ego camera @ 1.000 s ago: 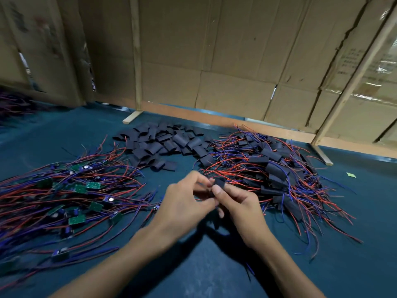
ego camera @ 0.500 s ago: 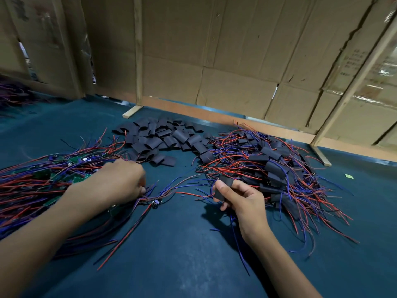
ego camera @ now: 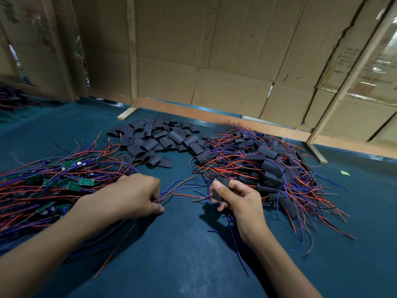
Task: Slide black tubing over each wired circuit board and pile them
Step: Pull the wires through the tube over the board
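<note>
My right hand (ego camera: 240,203) pinches a black tubing piece (ego camera: 219,189) between thumb and fingers, with blue wires hanging from under the hand. My left hand (ego camera: 131,195) curls round the ends of red and blue wires (ego camera: 171,190) at the right edge of the bare-board pile (ego camera: 53,186), a tangle of green circuit boards with red and blue leads at left. Loose black tubing pieces (ego camera: 163,140) lie heaped at centre back. The pile of sleeved boards (ego camera: 270,168) spreads just behind and right of my right hand.
The work surface is a dark teal mat (ego camera: 182,254). Cardboard panels (ego camera: 214,61) on wooden battens wall off the back. A small green scrap (ego camera: 345,173) lies at far right. More wires (ego camera: 10,100) show at the far left edge.
My hands, together at the centre a second ago, have parted. The left hand went to the bare-board pile and has drawn a wire bundle rightward. The right hand stays holding the tubing piece.
</note>
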`<state>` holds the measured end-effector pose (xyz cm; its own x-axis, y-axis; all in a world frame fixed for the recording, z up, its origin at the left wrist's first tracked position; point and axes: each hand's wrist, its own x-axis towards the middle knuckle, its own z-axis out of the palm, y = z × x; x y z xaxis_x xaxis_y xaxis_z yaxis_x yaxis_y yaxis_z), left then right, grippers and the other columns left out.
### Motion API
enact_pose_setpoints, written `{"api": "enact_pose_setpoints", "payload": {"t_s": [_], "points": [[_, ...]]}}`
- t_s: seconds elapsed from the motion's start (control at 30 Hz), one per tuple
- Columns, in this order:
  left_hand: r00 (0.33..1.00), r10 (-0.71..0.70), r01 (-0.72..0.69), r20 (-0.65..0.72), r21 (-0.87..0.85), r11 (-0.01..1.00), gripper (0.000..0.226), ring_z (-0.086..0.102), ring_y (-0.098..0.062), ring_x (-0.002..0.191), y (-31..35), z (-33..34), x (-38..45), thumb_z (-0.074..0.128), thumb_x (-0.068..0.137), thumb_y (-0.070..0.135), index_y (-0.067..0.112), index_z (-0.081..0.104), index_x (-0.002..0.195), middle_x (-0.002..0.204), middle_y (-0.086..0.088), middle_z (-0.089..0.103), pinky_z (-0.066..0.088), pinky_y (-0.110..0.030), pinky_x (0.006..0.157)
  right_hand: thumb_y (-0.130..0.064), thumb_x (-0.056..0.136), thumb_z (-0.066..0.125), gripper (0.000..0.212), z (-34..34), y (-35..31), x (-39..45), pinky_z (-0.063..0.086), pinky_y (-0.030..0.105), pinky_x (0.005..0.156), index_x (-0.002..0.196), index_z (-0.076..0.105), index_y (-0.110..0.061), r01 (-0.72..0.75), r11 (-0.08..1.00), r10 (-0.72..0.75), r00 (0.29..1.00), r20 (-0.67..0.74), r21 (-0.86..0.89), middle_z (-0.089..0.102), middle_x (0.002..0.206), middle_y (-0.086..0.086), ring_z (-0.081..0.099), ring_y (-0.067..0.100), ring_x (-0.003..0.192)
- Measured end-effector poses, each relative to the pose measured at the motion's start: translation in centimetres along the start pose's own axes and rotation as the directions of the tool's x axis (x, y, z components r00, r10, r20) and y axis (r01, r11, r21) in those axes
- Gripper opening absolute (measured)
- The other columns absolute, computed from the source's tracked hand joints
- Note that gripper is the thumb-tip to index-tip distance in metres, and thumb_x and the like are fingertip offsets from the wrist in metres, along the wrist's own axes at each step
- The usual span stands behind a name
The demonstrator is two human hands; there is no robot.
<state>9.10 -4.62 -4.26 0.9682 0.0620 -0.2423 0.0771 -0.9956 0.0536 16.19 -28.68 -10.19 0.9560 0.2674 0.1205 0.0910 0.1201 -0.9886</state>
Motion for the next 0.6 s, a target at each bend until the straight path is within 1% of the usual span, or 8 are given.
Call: {"api": "enact_pose_setpoints", "payload": {"t_s": [0.13, 0.23, 0.33, 0.4, 0.5, 0.53, 0.57, 0.6], "points": [[0.998, -0.01, 0.012, -0.065, 0.037, 0.999, 0.025, 0.063, -0.025, 0.099, 0.4, -0.6, -0.2, 0.059, 0.093, 0.046, 0.024, 0.064, 0.104, 0.105, -0.003, 0.067, 0.047, -0.03, 0.076, -0.044, 0.07, 0.085, 0.039, 0.1, -0.2, -0.1, 0.048, 0.026, 0.056, 0.088, 0.078, -0.009, 0.0, 1.0, 0.0, 1.0, 0.002, 0.015, 0.075, 0.085, 0.015, 0.062, 0.024, 0.063], [0.993, -0.034, 0.039, -0.115, 0.042, 0.998, 0.028, 0.063, -0.03, 0.098, 0.7, -1.1, -0.2, 0.051, 0.095, 0.037, 0.018, 0.06, 0.114, 0.107, -0.009, 0.065, 0.049, -0.032, 0.074, -0.041, 0.073, 0.084, 0.035, 0.2, -0.4, -0.2, 0.048, 0.025, 0.054, 0.087, 0.078, -0.009, -0.003, 1.0, 0.003, 1.0, 0.007, 0.03, 0.074, 0.084, 0.014, 0.063, 0.023, 0.064], [0.983, -0.076, 0.075, -0.168, -0.014, 0.997, 0.031, 0.063, -0.032, 0.1, 0.5, -2.1, 0.1, 0.052, 0.094, 0.033, 0.017, 0.055, 0.121, 0.104, -0.008, 0.064, 0.053, -0.036, 0.083, -0.037, 0.075, 0.083, 0.033, 0.2, -0.5, -0.2, 0.048, 0.025, 0.053, 0.087, 0.078, -0.008, -0.009, 0.999, 0.009, 1.0, 0.001, 0.045, 0.073, 0.083, 0.015, 0.062, 0.024, 0.066], [0.977, -0.103, 0.11, -0.184, 0.027, 0.994, 0.031, 0.062, -0.034, 0.104, 0.5, -2.8, 0.2, 0.055, 0.097, 0.031, 0.016, 0.056, 0.123, 0.11, -0.011, 0.063, 0.053, -0.037, 0.086, -0.036, 0.075, 0.083, 0.031, 0.2, -0.5, -0.2, 0.048, 0.024, 0.052, 0.087, 0.078, -0.008, -0.014, 0.998, 0.014, 1.0, 0.001, 0.056, 0.074, 0.084, 0.014, 0.063, 0.024, 0.066], [0.966, -0.138, 0.159, -0.217, 0.082, 0.984, 0.029, 0.062, -0.036, 0.105, 0.8, -4.5, 0.1, 0.059, 0.097, 0.03, 0.019, 0.059, 0.124, 0.117, -0.014, 0.061, 0.05, -0.035, 0.083, -0.038, 0.074, 0.084, 0.033, 0.2, -0.6, -0.3, 0.048, 0.023, 0.051, 0.087, 0.078, -0.008, -0.024, 0.997, 0.024, 1.0, 0.004, 0.072, 0.074, 0.086, 0.013, 0.066, 0.022, 0.066], [0.963, -0.137, 0.149, -0.231, 0.034, 0.988, 0.027, 0.063, -0.035, 0.103, 0.8, -5.2, 0.0, 0.06, 0.097, 0.031, 0.022, 0.061, 0.123, 0.116, -0.013, 0.063, 0.051, -0.035, 0.083, -0.037, 0.075, 0.084, 0.032, 0.2, -0.7, -0.3, 0.049, 0.023, 0.051, 0.088, 0.079, -0.008, -0.026, 0.997, 0.025, 1.0, 0.006, 0.069, 0.075, 0.087, 0.013, 0.067, 0.021, 0.066], [0.962, -0.132, 0.111, -0.238, -0.101, 0.989, 0.025, 0.066, -0.033, 0.098, 0.9, -6.0, 0.1, 0.061, 0.098, 0.03, 0.024, 0.061, 0.122, 0.113, -0.012, 0.066, 0.054, -0.035, 0.082, -0.035, 0.077, 0.085, 0.029, 0.2, -0.8, -0.3, 0.049, 0.023, 0.051, 0.088, 0.079, -0.008, -0.027, 0.997, 0.027, 1.0, 0.01, 0.071, 0.075, 0.088, 0.014, 0.068, 0.021, 0.067], [0.964, -0.124, 0.037, -0.236, -0.34, 0.94, 0.023, 0.071, -0.032, 0.091, 1.0, -6.7, 0.1, 0.061, 0.099, 0.026, 0.026, 0.06, 0.122, 0.108, -0.012, 0.069, 0.058, -0.037, 0.078, -0.033, 0.079, 0.085, 0.027, 0.1, -0.8, -0.3, 0.049, 0.023, 0.051, 0.088, 0.079, -0.008, -0.031, 0.996, 0.031, 0.999, 0.012, 0.081, 0.075, 0.089, 0.014, 0.069, 0.021, 0.068]]}}
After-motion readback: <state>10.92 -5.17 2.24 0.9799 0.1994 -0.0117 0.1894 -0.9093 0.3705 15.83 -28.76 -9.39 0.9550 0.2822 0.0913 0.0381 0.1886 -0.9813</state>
